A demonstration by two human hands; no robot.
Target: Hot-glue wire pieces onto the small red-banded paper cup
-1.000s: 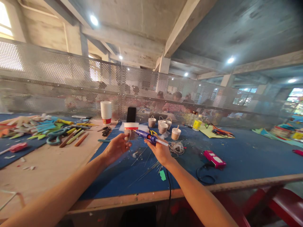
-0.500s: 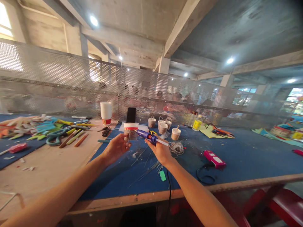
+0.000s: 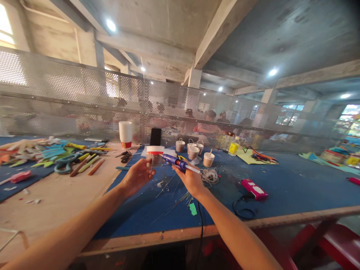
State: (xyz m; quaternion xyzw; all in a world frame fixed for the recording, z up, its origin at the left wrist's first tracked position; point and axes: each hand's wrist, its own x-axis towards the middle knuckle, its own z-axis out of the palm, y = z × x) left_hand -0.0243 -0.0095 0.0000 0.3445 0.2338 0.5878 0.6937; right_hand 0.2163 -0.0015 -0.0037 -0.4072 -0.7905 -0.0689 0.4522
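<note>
Right hand around glue gun

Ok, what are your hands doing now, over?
Right hand grip shut on blue glue gun. Left hand pinches thin clear strip. Gun nozzle close beside strip. Red-rimmed white cup just behind.

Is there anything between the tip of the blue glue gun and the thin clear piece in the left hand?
Nothing visible. The right hand holds the glue gun with its tip pointing at the thin piece pinched in the left hand. The gap between them looks open; the red-rimmed cup stands behind, not between.
</note>
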